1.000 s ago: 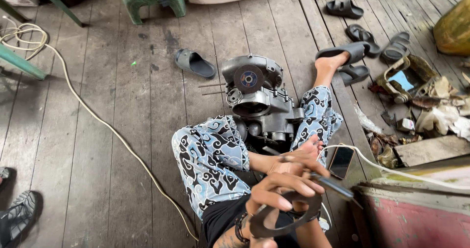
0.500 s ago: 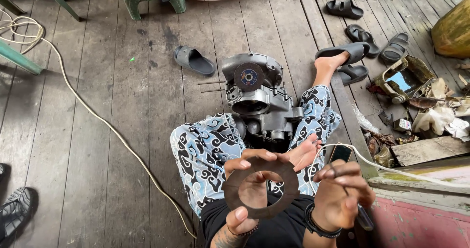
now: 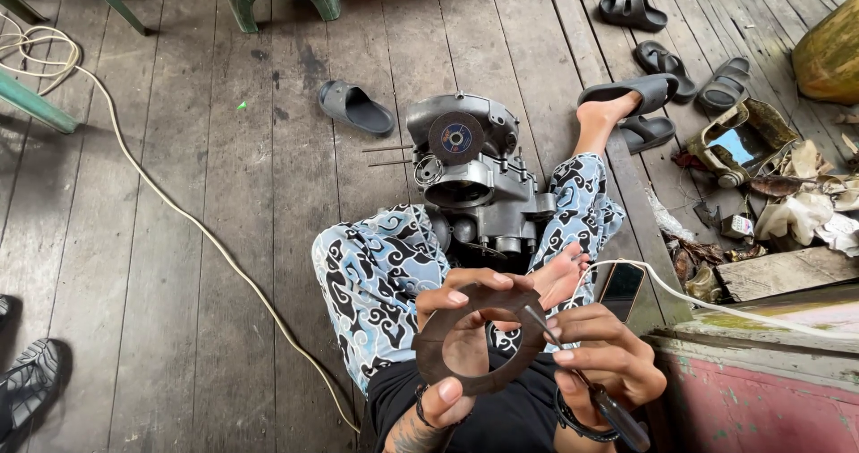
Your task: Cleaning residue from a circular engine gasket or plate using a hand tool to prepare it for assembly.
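I note the flat dark ring (image 3: 480, 338), a thin disc with a wide round opening, its surface dull brown-grey. It is held up nearly face-on to the camera, pinched in my left hand (image 3: 456, 346): thumb on the lower rim, fingertips curled over the upper rim. A slim tool (image 3: 582, 377) with a thin metal shaft and dark handle lies in my right hand (image 3: 604, 364); its tip touches the ring's right rim, the handle running down-right past the palm.

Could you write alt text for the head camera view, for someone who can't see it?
A seated person's left hand holds up a dark flat ring while the right hand touches it with a screwdriver; a grey engine casing sits between their legs on a plank floor.
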